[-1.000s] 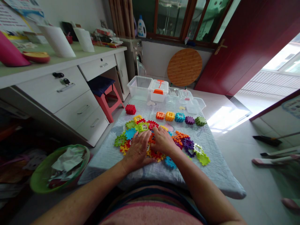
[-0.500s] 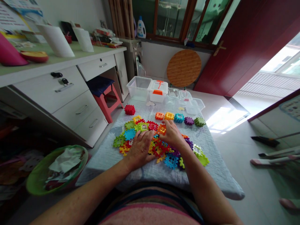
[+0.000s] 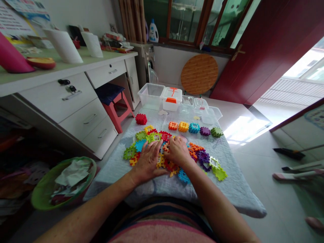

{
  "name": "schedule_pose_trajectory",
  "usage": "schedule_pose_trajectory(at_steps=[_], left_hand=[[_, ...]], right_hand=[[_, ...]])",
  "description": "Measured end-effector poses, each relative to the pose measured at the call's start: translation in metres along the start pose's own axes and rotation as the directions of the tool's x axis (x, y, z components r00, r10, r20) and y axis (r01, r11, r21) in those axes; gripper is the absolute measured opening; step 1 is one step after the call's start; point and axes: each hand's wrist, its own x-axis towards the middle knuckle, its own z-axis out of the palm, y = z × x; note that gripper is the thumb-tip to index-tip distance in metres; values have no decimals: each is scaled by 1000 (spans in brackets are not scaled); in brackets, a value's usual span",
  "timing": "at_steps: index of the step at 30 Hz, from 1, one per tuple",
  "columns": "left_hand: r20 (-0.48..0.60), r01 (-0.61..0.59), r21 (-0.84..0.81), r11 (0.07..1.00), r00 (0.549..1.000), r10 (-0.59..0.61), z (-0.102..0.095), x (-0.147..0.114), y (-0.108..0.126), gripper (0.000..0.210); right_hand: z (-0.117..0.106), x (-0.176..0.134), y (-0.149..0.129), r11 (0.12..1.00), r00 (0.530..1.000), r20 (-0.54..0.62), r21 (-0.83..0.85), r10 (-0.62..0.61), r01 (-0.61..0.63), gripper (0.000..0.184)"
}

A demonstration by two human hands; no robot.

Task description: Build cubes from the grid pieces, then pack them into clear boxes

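Note:
A heap of interlocking plastic building blocks in many colours lies on the cloth-covered table point(image 3: 108, 182). My left hand point(image 3: 148, 160) rests over the left part of the heap, fingers stretched out and thumb apart, beside a blue block point(image 3: 140, 145). My right hand point(image 3: 179, 150) is closed over the middle, its fingers bent down at an orange block point(image 3: 166, 147) between the two hands. Its fingertips are partly hidden. To the right lie purple blocks point(image 3: 203, 157) and a lime green block point(image 3: 219, 173).
Behind the heap stand stacks sorted by colour: red point(image 3: 141, 118), orange point(image 3: 173, 126), yellow point(image 3: 183, 126), blue point(image 3: 194, 128), purple point(image 3: 205, 131) and green point(image 3: 217, 132). Clear plastic boxes point(image 3: 151, 92) line the far edge. A green basin point(image 3: 37, 194) is at left.
My right hand has moved left and nearer to me, from the heap's far side towards my left hand. More orange and purple blocks show at right. My left hand has hardly moved.

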Motion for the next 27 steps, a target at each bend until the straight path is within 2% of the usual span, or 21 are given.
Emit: schedule_pose_trajectory(at_steps=[3, 6, 8, 10, 11, 13, 15, 19, 22, 25, 27], left_hand=[[-26, -34, -20, 999, 999, 34, -11, -2, -11, 97], [-116, -6, -54, 999, 993, -1, -28, 0, -28, 69], [-194, 71, -108, 992, 977, -91, -38, 5, -44, 57], [-247, 206, -190, 960, 936, -249, -44, 13, -65, 52], [-246, 288, -231, 929, 907, -342, -45, 17, -77, 51], [-165, 450, -270, 851, 849, -502, -40, 27, -101, 55], [-73, 537, -245, 807, 820, -567, -32, 35, -122, 57], [2, 561, -250, 790, 816, -578, -16, 46, -141, 57], [12, 571, -290, 768, 805, -593, -14, 51, -140, 58], [22, 610, -286, 739, 775, -631, -15, 53, -140, 56], [-7, 619, -278, 734, 763, -646, -14, 53, -142, 55]], right_hand=[[-1, 0, 3, 998, 999, -48, 51, -23, 26, 33], [-7, 3, 21, 987, 993, -115, 158, -14, 32, 37], [-12, 7, 40, 968, 987, -160, 249, 15, 26, 43], [-13, 12, 59, 947, 984, -175, 319, 33, 25, 47], [-12, 15, 67, 939, 986, -167, 342, 29, 30, 47], [-8, 19, 78, 931, 992, -130, 362, -1, 48, 46], [-2, 21, 81, 935, 996, -80, 349, -37, 62, 46], [5, 21, 76, 956, 998, -9, 287, -65, 65, 44], [2, 20, 72, 963, 998, -2, 262, -67, 66, 40], [-1, 21, 70, 973, 998, 0, 224, -67, 65, 38], [-1, 21, 69, 978, 999, 0, 201, -52, 51, 37]])
